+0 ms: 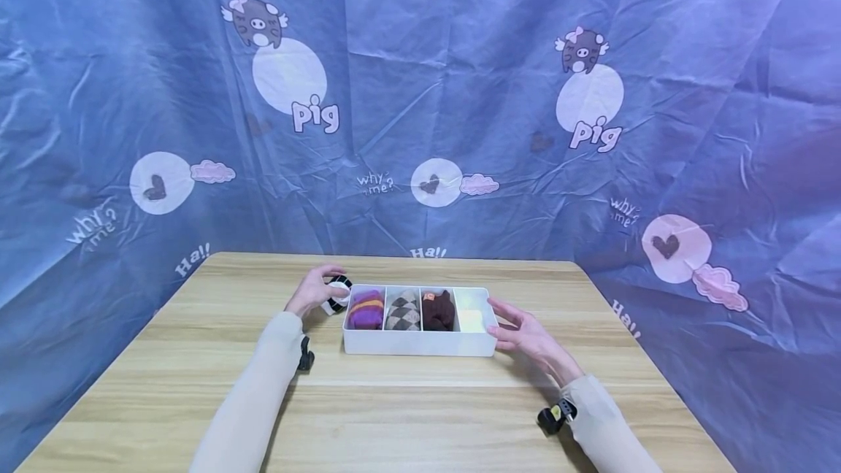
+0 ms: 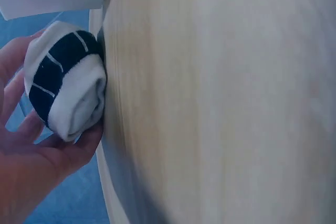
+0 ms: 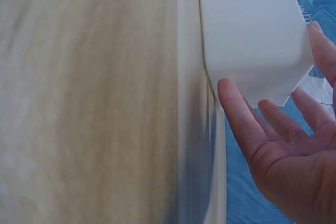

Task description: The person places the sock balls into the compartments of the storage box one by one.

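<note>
A rolled-up black-and-white pair of socks (image 2: 65, 80) lies on the table at the left end of a white divided box (image 1: 420, 344). My left hand (image 1: 318, 288) grips this roll, fingers round its far side and thumb at the near side. Inside the box, from left to right, sit a purple sock roll with an orange stripe (image 1: 366, 312), a grey-and-white argyle roll (image 1: 403, 312) and a dark brown roll (image 1: 438, 310). The rightmost compartment (image 1: 471, 312) holds nothing. With fairly straight, spread fingers, my right hand (image 1: 528, 338) touches the box's right end.
The box stands on a light wood table (image 1: 420, 414), towards its far side. Behind the table hangs a blue cloth (image 1: 394, 115) printed with pigs, hearts and words. Each wrist wears a small black camera, the right one (image 1: 556, 416) standing out from the sleeve.
</note>
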